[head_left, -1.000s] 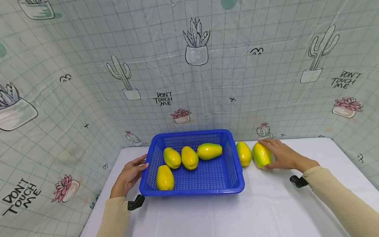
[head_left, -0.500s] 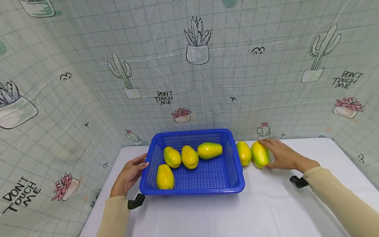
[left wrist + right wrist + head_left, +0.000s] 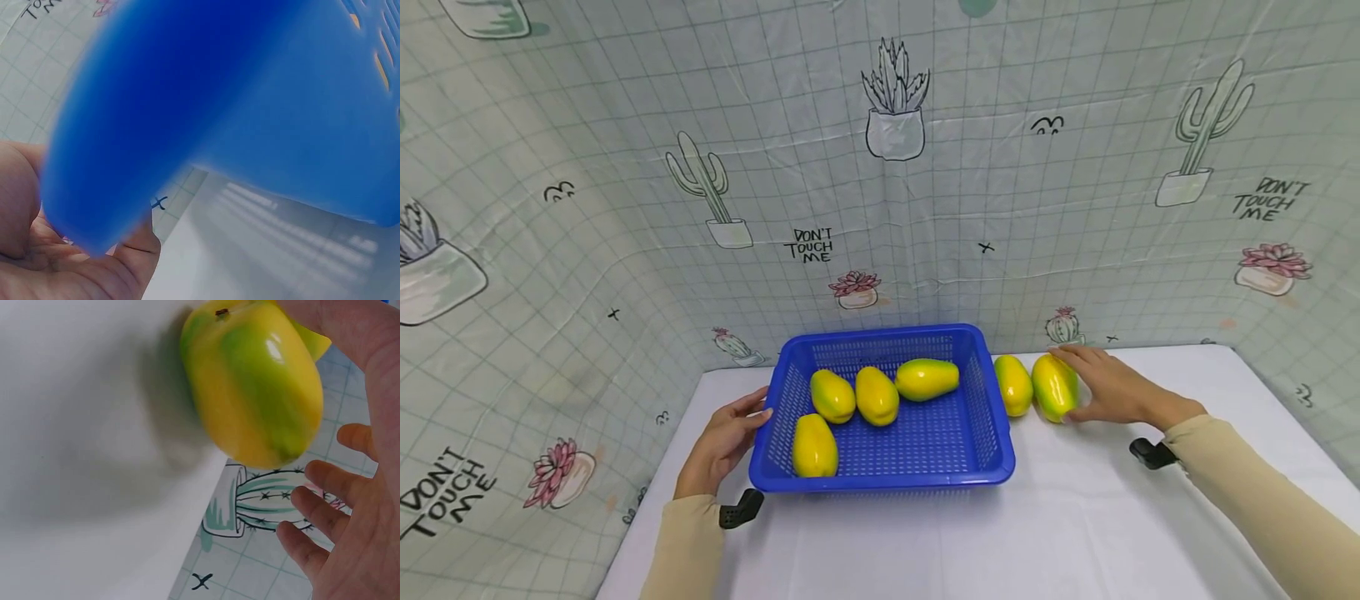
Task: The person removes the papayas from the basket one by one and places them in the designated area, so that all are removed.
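A blue plastic basket with slotted walls holds several glossy yellow-green papayas. My left hand grips the basket's left rim, its thumb over the edge and fingers behind the wall; the left wrist view shows the rim between thumb and fingers. Right of the basket, one papaya lies close against its wall. Just beside that is another papaya, with my right hand at its right side. In the right wrist view, the thumb lies along this papaya while the other fingers are spread and apart from it.
A white cloth covers the table. Behind and to the left hangs a gridded sheet printed with cacti, meeting the table's back edge. Black wrist cameras sit on both sleeves.
The papaya by my right hand has shifted slightly left, narrowing the gap to its neighbour, and turned a little. My left hand and the basket keep their places; the head view has shifted slightly.
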The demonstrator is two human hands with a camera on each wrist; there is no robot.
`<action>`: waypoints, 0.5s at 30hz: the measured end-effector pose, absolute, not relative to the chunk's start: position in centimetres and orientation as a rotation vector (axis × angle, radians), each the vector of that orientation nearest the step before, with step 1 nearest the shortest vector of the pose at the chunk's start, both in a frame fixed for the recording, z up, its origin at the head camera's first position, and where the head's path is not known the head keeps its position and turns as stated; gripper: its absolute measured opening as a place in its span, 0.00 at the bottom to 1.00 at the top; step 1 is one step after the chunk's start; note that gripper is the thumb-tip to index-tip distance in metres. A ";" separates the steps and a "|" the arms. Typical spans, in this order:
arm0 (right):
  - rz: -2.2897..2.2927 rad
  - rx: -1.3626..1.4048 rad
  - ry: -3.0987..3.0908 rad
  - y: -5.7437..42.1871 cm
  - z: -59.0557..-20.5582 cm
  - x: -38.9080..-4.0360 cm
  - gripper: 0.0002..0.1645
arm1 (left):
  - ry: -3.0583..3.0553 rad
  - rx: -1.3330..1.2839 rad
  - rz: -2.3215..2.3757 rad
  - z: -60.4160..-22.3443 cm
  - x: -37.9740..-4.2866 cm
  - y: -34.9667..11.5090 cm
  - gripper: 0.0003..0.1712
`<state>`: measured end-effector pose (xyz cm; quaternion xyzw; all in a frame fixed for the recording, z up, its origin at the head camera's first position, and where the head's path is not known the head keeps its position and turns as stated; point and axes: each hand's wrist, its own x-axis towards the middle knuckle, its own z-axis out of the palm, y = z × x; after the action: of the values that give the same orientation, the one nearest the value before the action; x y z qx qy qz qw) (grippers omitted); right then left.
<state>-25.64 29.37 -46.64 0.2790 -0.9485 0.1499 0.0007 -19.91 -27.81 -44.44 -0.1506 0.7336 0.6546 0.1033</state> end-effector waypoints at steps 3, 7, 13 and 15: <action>0.479 0.879 -2.966 29.2 -46.2 -25.6 0.62 | 2.160 -0.449 1.935 -44.3 -20.0 -27.9 0.34; 0.463 0.893 -2.934 29.0 -45.5 -25.5 0.61 | 2.156 -0.458 1.934 -44.2 -20.0 -27.8 0.34; 0.400 0.951 -2.855 27.8 -43.5 -24.8 0.61 | 2.157 -0.461 1.933 -44.3 -19.9 -27.6 0.34; 0.377 0.992 -2.810 27.0 -42.6 -24.5 0.60 | 2.162 -0.463 1.929 -44.3 -19.9 -27.6 0.34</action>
<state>-24.47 27.01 -42.56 0.3294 -0.9333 0.1252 0.0687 -19.87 -27.57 -44.28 -0.1570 0.7328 0.6539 0.1037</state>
